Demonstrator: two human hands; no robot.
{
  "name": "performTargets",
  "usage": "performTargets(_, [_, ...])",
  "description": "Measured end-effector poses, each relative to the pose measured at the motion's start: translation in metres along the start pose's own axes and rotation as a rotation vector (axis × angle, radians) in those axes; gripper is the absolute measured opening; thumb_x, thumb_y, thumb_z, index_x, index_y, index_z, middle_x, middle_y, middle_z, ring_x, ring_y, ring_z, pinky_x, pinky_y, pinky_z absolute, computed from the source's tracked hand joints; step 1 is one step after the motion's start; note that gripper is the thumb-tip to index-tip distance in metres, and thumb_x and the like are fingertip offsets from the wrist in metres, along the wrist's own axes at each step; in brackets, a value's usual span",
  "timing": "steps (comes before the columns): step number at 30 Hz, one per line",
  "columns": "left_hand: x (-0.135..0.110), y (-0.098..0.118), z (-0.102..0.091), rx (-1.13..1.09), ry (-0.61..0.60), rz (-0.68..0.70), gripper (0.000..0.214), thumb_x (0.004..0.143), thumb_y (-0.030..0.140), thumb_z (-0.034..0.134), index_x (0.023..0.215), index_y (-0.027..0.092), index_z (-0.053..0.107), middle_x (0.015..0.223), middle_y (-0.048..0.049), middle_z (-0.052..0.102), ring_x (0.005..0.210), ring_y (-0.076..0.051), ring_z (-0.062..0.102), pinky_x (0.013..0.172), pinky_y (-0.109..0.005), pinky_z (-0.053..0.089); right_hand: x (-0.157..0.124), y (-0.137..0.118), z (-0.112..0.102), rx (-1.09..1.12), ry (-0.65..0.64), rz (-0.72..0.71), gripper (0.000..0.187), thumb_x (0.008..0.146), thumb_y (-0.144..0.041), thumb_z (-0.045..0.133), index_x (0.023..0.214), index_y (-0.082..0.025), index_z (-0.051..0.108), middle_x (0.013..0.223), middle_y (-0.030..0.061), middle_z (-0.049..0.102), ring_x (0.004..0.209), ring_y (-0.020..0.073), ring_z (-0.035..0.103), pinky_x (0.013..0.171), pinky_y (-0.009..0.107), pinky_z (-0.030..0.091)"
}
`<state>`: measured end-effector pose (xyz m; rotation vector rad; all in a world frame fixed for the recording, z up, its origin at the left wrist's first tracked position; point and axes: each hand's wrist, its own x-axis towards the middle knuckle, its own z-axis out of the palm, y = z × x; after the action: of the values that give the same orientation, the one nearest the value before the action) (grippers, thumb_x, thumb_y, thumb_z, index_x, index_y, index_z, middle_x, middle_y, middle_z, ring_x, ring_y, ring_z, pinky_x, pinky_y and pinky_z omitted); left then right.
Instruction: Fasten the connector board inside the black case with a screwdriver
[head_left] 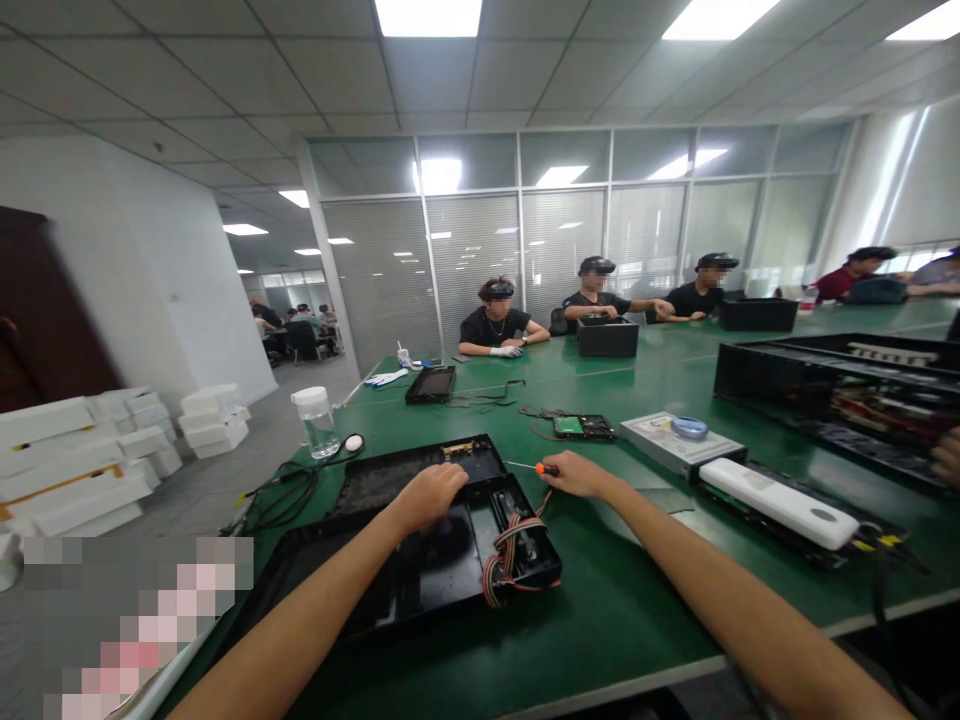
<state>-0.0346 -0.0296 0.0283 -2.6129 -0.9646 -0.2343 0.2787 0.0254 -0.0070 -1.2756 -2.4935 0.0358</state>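
Note:
An open black computer case (390,575) lies on the green table (615,610) in front of me. My left hand (431,493) rests on its inner panel with the fingers curled downward; whether it holds anything is hidden. A bundle of red and grey ribbon cable (508,560) hangs out of the case's right end. Just right of the case my right hand (574,473) is closed round a small screwdriver with an orange handle (546,468), whose thin shaft points left over the case's far corner.
A silver optical drive (675,440), a white bar (780,502) on a black tray, a green circuit board (583,427), a clear jar (315,420) and loose black cables (281,490) lie around. A large open chassis (840,390) stands right. Several people sit across the table. White boxes (75,460) are stacked at left.

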Motion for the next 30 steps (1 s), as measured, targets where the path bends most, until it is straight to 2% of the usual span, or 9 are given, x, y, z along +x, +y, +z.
performTargets(2, [0.008,0.002,-0.005,-0.05,-0.017,-0.008,0.018,0.088,0.015,0.032,0.095,0.016,0.049,0.089,-0.0067,0.053,0.083,-0.018,0.049,0.076,-0.029,0.038,0.0,-0.002,-0.003,0.01,0.032,-0.001,0.028,0.082,-0.038,0.045,0.074,-0.017,0.06,0.067,0.0039,0.061,0.06,0.0136,0.052,0.055,0.022,0.03])
performTargets(6, [0.033,0.01,-0.005,-0.127,-0.106,0.098,0.014,0.082,0.016,0.044,0.09,0.018,0.054,0.086,-0.0044,0.058,0.083,-0.017,0.053,0.076,-0.026,0.039,-0.001,-0.01,-0.006,-0.011,0.075,-0.031,0.031,0.083,-0.04,0.042,0.072,-0.017,0.059,0.066,0.0038,0.06,0.059,0.0134,0.05,0.055,0.022,0.028])
performTargets(11, [0.059,0.018,0.014,-0.276,-0.043,0.047,0.021,0.075,0.012,0.051,0.094,0.016,0.06,0.085,-0.004,0.063,0.081,-0.017,0.056,0.076,-0.024,0.041,-0.003,-0.012,-0.009,-0.058,0.084,-0.047,0.025,0.082,-0.035,0.044,0.071,-0.017,0.058,0.065,0.0035,0.06,0.06,0.0133,0.05,0.054,0.022,0.027])
performTargets(16, [0.056,0.022,0.038,-0.463,0.087,-0.115,0.016,0.08,0.019,0.051,0.085,0.015,0.065,0.086,-0.0039,0.066,0.081,-0.015,0.059,0.078,-0.024,0.042,-0.004,-0.011,-0.013,-0.037,0.07,-0.033,0.018,0.079,-0.03,0.048,0.072,-0.017,0.058,0.068,0.0037,0.06,0.061,0.0133,0.05,0.055,0.022,0.028])
performTargets(21, [0.047,0.028,0.043,-0.491,0.136,-0.109,0.021,0.083,0.02,0.046,0.089,0.015,0.065,0.092,-0.0049,0.066,0.087,-0.016,0.058,0.082,-0.026,0.042,-0.005,-0.012,-0.016,0.018,0.085,-0.035,0.014,0.077,-0.026,0.049,0.072,-0.016,0.057,0.067,0.0035,0.058,0.062,0.0135,0.05,0.056,0.022,0.03])
performTargets(24, [0.046,0.026,0.039,-0.489,0.09,-0.052,0.02,0.08,0.016,0.047,0.087,0.015,0.066,0.09,-0.0046,0.066,0.084,-0.015,0.059,0.081,-0.025,0.042,-0.004,-0.012,-0.016,0.15,0.113,-0.006,0.016,0.077,-0.029,0.051,0.084,-0.017,0.057,0.072,0.0031,0.058,0.065,0.0138,0.051,0.058,0.023,0.033])
performTargets(26, [0.046,0.024,0.036,-0.494,0.062,-0.02,0.019,0.078,0.015,0.049,0.085,0.015,0.067,0.088,-0.0045,0.066,0.083,-0.015,0.059,0.08,-0.024,0.042,-0.003,-0.012,-0.017,0.3,0.111,0.049,0.025,0.075,-0.033,0.053,0.095,-0.017,0.052,0.076,0.0021,0.057,0.065,0.0131,0.051,0.058,0.023,0.036])
performTargets(28, [0.044,0.021,0.034,-0.496,0.052,-0.016,0.017,0.077,0.017,0.052,0.085,0.015,0.067,0.087,-0.0046,0.066,0.081,-0.015,0.059,0.079,-0.023,0.043,-0.003,-0.011,-0.017,0.476,0.041,0.125,0.031,0.074,-0.033,0.054,0.1,-0.018,0.045,0.072,-0.0012,0.054,0.058,0.0104,0.048,0.053,0.022,0.036])
performTargets(30, [0.043,0.021,0.034,-0.502,0.067,-0.034,0.016,0.079,0.019,0.052,0.086,0.015,0.066,0.087,-0.0046,0.066,0.081,-0.015,0.059,0.078,-0.023,0.043,-0.002,-0.01,-0.018,0.666,-0.049,0.202,0.027,0.075,-0.03,0.049,0.098,-0.021,0.038,0.064,-0.006,0.048,0.047,0.0072,0.041,0.045,0.018,0.032])
